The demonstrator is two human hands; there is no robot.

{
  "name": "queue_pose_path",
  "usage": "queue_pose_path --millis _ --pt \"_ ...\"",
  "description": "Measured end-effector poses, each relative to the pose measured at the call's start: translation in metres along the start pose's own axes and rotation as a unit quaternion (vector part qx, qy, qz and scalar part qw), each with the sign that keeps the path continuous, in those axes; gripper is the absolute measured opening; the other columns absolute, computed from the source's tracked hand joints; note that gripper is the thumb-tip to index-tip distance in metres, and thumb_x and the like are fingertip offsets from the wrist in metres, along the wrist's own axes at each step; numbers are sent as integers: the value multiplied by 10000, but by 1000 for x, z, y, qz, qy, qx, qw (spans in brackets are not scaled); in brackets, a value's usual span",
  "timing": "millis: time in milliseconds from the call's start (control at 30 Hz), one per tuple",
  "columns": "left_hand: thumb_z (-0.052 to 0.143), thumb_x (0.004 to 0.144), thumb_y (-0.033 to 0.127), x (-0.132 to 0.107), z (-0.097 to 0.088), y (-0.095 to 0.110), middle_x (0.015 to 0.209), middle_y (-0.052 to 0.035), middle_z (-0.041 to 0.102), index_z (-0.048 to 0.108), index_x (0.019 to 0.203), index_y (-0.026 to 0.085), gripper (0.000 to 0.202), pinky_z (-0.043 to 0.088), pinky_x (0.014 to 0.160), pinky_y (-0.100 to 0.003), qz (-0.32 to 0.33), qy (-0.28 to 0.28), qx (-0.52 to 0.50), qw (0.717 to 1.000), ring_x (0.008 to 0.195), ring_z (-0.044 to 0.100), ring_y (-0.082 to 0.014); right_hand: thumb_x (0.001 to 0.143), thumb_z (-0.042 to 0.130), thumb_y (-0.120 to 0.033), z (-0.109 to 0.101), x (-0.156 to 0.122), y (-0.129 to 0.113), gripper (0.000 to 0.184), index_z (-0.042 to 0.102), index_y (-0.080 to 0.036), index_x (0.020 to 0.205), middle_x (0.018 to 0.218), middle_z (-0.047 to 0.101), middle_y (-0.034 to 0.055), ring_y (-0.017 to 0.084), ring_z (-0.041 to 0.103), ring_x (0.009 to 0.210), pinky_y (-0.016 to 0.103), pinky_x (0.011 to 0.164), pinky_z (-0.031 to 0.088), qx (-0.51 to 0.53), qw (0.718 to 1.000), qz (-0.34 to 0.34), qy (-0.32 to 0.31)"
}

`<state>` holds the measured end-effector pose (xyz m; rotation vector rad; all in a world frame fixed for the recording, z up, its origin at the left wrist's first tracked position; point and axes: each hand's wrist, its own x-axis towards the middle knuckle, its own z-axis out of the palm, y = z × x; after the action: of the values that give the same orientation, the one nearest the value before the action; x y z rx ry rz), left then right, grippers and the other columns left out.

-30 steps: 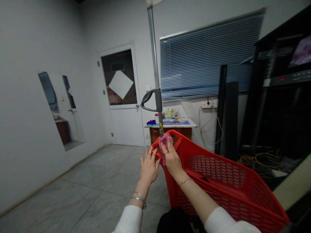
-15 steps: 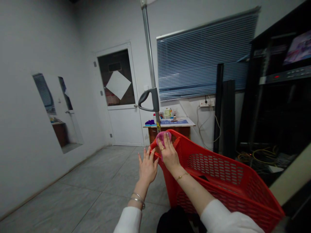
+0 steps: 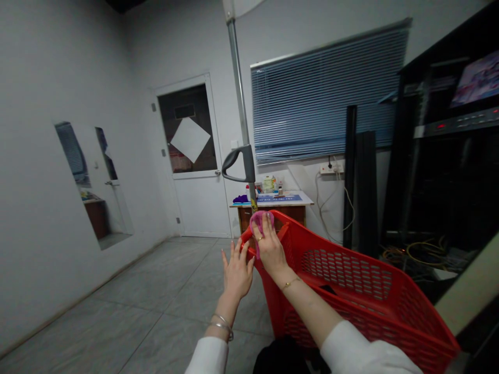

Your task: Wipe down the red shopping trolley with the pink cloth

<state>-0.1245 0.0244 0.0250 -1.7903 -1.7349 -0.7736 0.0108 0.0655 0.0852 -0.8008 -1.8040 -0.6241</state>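
A red plastic shopping basket (image 3: 345,270) with slotted walls and a metal pole rises before me. At its narrow far end, my right hand (image 3: 272,253) presses a pink cloth (image 3: 255,220) against the rim by the foot of the pole. The fingers lie over the cloth and hide part of it. To the left, my left hand (image 3: 237,272) rests its outstretched, spread fingertips on the rim's corner; no object is in it. Above both hands, a grey loop handle (image 3: 239,165) is fixed to the metal pole (image 3: 238,78).
Beyond the basket stands a small desk (image 3: 294,200) with bottles and a purple cloth (image 3: 240,199). A white door (image 3: 200,205) is behind it to the left, and a mirror (image 3: 99,208) leans along the left wall. Dark racks (image 3: 436,176) and loose cables (image 3: 423,253) are at right.
The view has tilted up slightly, so the room sits a little lower in it. Both hands and the pink cloth keep nearly the same place on the basket.
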Motion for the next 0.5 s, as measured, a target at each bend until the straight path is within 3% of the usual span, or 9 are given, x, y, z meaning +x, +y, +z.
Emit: queue_pose_path --millis 133,200,267,333,433,500 --pt "391 985 331 -1 -2 1 1575 -96 351 381 1474 261 494 199 1152 -676 -5 -2 -2 1000 1468 252 -321 856 453 19 -13 74 11 775 199 -208 1553 1613 -87 108 283 19 1489 452 1181 310 16 1000 1 9" --pt "390 985 339 0 -3 2 1573 -96 354 375 1478 269 498 210 1146 -681 -9 -6 -5 1000 1467 256 -323 856 435 26 -15 79 14 779 191 -218 1554 1616 -70 102 267 38 1489 425 1166 342 26 1000 7 2" --pt "399 980 339 1 -4 3 1571 -97 358 381 1475 279 499 213 1143 -685 -14 -11 -7 1000 1465 259 -325 858 439 15 -13 52 13 783 180 -226 1556 1620 -36 106 260 74 1488 397 1138 389 34 999 11 -15" --pt "406 976 337 3 -4 2 1573 -98 355 390 1470 282 497 203 1146 -683 -18 -15 -10 1000 1466 258 -324 861 457 -4 -9 4 11 776 189 -225 1555 1623 16 121 265 127 1485 393 1113 423 35 999 3 -37" --pt "402 977 341 6 -2 1 1575 -102 349 389 1471 277 498 206 1143 -681 -24 -22 -17 999 1466 259 -323 865 449 -3 -2 -66 10 711 287 -200 1529 1609 160 154 265 263 1460 411 1093 447 22 998 -14 -56" --pt "393 980 346 7 -2 0 1574 -107 350 385 1475 275 499 217 1137 -683 -26 -23 -21 999 1465 260 -326 865 436 -2 -1 -94 13 668 366 -203 1498 1577 282 154 253 365 1418 421 1077 461 8 997 -7 -71"
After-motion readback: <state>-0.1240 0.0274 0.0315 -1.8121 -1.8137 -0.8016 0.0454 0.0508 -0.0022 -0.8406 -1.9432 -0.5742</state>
